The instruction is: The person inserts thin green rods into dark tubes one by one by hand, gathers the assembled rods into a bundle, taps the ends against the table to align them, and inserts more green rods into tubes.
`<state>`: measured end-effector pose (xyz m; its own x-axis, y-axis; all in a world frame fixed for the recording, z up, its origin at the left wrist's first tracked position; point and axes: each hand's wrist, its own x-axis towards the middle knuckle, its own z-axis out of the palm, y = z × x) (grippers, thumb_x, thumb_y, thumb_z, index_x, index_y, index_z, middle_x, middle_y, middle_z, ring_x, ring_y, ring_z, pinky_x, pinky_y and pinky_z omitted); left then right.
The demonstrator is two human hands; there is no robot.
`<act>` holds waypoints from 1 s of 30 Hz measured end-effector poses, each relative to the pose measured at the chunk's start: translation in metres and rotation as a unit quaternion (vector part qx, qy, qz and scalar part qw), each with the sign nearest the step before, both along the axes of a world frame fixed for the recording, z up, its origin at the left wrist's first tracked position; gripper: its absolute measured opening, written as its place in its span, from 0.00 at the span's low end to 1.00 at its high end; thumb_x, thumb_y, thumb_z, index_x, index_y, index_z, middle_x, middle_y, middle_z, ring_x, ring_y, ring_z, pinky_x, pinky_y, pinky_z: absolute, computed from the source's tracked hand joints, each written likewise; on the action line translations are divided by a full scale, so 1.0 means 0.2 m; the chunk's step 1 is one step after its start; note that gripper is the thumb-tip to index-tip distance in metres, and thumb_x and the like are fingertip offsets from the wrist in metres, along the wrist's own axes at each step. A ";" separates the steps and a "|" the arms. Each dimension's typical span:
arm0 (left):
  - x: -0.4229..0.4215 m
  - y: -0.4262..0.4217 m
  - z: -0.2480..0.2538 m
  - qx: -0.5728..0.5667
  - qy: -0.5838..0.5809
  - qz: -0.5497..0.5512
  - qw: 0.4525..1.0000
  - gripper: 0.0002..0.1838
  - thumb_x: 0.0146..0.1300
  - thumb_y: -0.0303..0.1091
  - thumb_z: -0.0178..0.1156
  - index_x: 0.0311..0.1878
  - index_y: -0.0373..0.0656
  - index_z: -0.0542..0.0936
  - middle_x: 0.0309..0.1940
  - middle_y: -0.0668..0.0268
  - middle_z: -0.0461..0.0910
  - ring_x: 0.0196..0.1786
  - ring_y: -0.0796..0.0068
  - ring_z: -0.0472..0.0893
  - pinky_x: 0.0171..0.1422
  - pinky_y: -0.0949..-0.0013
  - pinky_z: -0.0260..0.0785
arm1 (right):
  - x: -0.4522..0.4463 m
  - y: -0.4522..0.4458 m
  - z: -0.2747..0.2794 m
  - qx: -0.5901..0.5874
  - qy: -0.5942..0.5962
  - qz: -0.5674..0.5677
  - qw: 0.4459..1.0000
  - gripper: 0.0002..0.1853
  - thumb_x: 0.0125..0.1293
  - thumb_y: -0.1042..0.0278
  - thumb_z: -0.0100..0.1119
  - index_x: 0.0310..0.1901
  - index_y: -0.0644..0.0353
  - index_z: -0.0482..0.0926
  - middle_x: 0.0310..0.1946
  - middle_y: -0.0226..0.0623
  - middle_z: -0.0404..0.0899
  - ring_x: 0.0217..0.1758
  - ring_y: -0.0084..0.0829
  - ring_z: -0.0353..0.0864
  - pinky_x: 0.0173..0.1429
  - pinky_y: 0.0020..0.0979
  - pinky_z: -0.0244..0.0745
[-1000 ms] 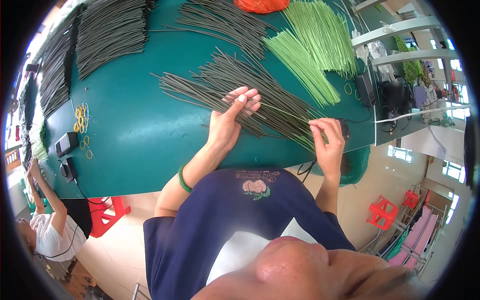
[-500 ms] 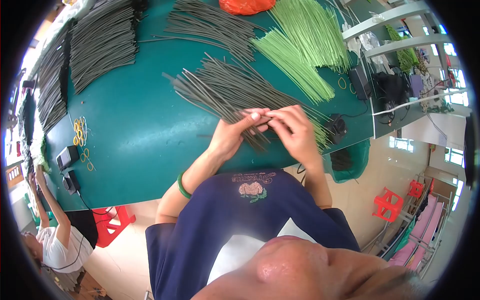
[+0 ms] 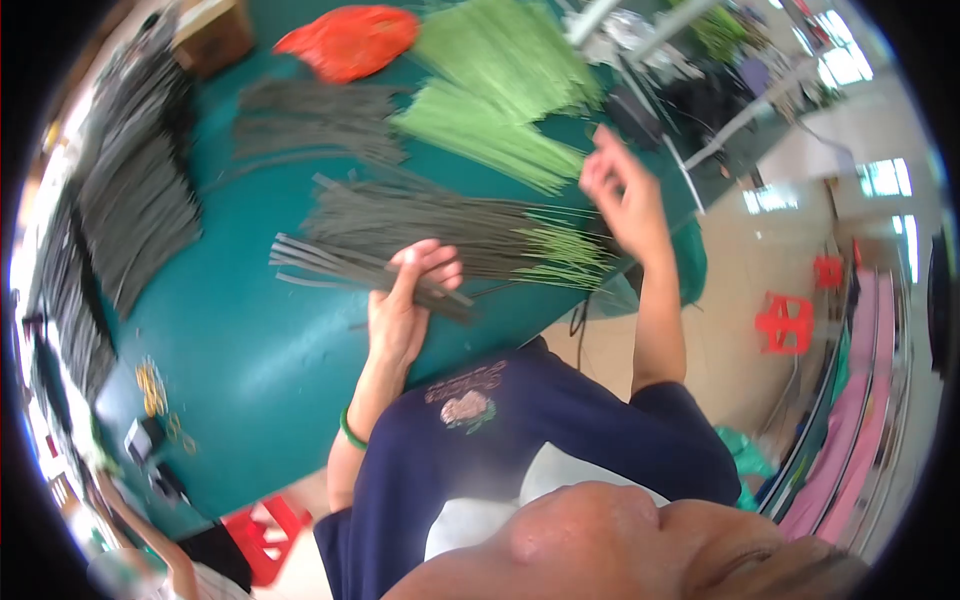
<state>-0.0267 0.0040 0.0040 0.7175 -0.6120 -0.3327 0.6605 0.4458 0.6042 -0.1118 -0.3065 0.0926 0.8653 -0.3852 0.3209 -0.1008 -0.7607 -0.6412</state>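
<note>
My left hand [image 3: 405, 305] is closed round a small bundle of dark grey-green stems [image 3: 330, 262], held low over the table's near side. Its thumb lies across the stems. My right hand [image 3: 628, 200] is raised to the right, away from the bundle, fingers apart and partly bent, slightly blurred; nothing shows in it. Its fingertips are by the end of the light green stems [image 3: 490, 135] and close to a black box [image 3: 635, 115]. Just beyond my left hand lies a larger pile of dark stems [image 3: 400, 220], with thin green tips [image 3: 565, 250] at its right end.
The green table [image 3: 270, 350] also carries more dark stems [image 3: 140, 220], an orange-red plastic bag [image 3: 350, 42], a cardboard box [image 3: 212, 38] and yellow rubber bands [image 3: 150, 388]. A co-worker's arm [image 3: 145, 525] is at lower left, near a red stool [image 3: 265, 540]. Metal bars stand at upper right.
My right hand has left the bundle and moved up and right, beside the light green stems. My left hand still holds the dark stems. The whole view has shifted and turned.
</note>
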 end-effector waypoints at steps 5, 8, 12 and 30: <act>0.02 0.01 -0.01 -0.027 -0.010 -0.014 0.999 0.23 0.81 0.37 0.54 0.71 0.34 0.70 0.51 0.53 0.85 0.40 0.70 0.83 0.47 0.67 0.78 | 0.27 -0.80 0.58 -0.135 -0.153 -0.221 0.954 0.40 0.72 0.61 0.63 0.79 0.70 0.59 0.44 0.49 0.90 0.44 0.42 0.90 0.49 0.36 0.83; 0.03 0.01 -0.03 -0.131 0.034 -0.013 0.991 0.27 0.71 0.24 0.50 0.73 0.32 0.67 0.55 0.49 0.83 0.48 0.63 0.82 0.57 0.60 0.76 | 0.30 -0.81 0.75 -0.171 -0.113 -0.253 0.945 0.25 0.72 0.65 0.63 0.64 0.74 0.76 0.39 0.50 0.89 0.40 0.39 0.90 0.48 0.37 0.82; 0.03 0.02 -0.01 -0.076 0.098 0.030 0.992 0.29 0.66 0.15 0.48 0.72 0.31 0.66 0.63 0.41 0.77 0.64 0.46 0.81 0.76 0.42 0.71 | 0.31 -0.34 0.46 -0.267 0.034 -0.162 0.949 0.16 0.73 0.57 0.67 0.53 0.60 0.86 0.39 0.38 0.89 0.40 0.27 0.87 0.46 0.30 0.79; 0.05 0.02 0.06 -0.084 0.079 0.020 0.993 0.17 0.78 0.20 0.50 0.66 0.32 0.69 0.69 0.41 0.73 0.68 0.49 0.79 0.75 0.45 0.75 | 0.58 0.00 -0.36 -0.199 0.136 0.118 0.963 0.04 0.73 0.69 0.59 0.43 0.60 0.79 0.42 0.42 0.83 0.50 0.47 0.82 0.54 0.45 0.77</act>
